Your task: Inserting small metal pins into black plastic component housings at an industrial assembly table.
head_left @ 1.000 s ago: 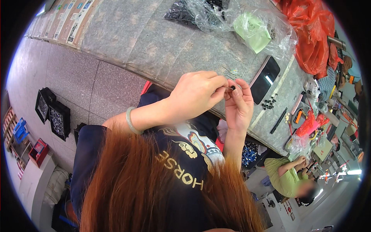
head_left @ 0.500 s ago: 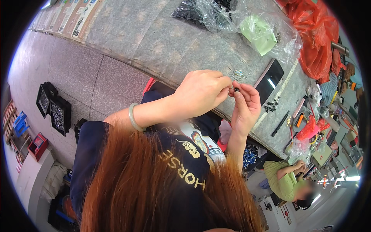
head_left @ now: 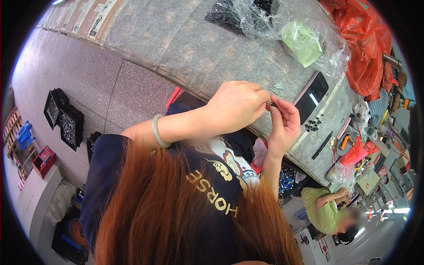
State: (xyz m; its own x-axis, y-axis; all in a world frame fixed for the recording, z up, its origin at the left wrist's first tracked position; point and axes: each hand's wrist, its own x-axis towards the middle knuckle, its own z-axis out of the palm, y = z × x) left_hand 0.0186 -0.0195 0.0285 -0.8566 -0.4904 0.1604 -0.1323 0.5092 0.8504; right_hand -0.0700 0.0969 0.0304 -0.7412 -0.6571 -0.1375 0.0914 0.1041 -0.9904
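My left hand [head_left: 238,104], with a pale bangle at its wrist, is closed in a pinch at the table's near edge. A thin metal pin [head_left: 269,103] shows a little at its fingertips, mostly hidden by the fingers. Facing it, my right hand [head_left: 285,128] pinches a small black part [head_left: 273,104] between thumb and forefinger. The tips of both hands meet around these pieces. Just beyond them lies a loose pile of thin metal pins [head_left: 279,88]. Several small black parts [head_left: 313,124] are scattered right of my right hand.
A phone [head_left: 312,97] lies beside the pins on the grey-covered table [head_left: 176,48]. Clear bags with black parts [head_left: 225,17], a green paper [head_left: 302,44] and red plastic [head_left: 366,48] lie farther back. A black pen [head_left: 322,145] is at right. A co-worker [head_left: 320,205] sits beyond.
Both hands stay pinched together at about the same place over the table. The black part is now more covered by the fingers. The whole view has shifted slightly.
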